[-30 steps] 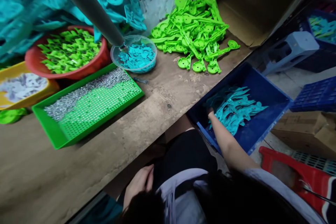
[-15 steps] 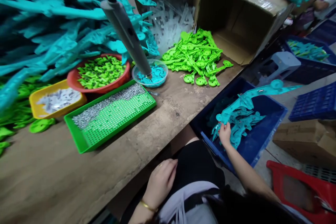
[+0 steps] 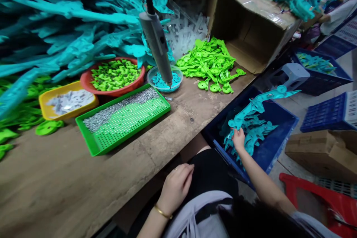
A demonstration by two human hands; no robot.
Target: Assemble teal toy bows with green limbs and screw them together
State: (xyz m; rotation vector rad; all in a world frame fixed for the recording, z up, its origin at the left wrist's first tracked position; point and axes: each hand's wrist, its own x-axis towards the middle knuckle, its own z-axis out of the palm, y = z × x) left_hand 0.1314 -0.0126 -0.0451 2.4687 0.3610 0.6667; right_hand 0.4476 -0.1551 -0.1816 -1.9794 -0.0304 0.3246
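right hand point(image 3: 238, 138): fingers clamped on a teal plastic part point(image 3: 259, 104), flat and long with a round disc end
teal plastic part: angled up out of the blue crate point(image 3: 281, 134), just off the surface's right edge
left hand point(image 3: 176, 187): loose and empty on the black lap
surface point(image 3: 55, 178): worn, scuffed wood
green tray point(image 3: 131, 117): perforated plastic, shiny little screws heaped inside

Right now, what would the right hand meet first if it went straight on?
Probably the pile of teal parts in the blue bin; the right hand grips one long teal part. Depth is unclear.
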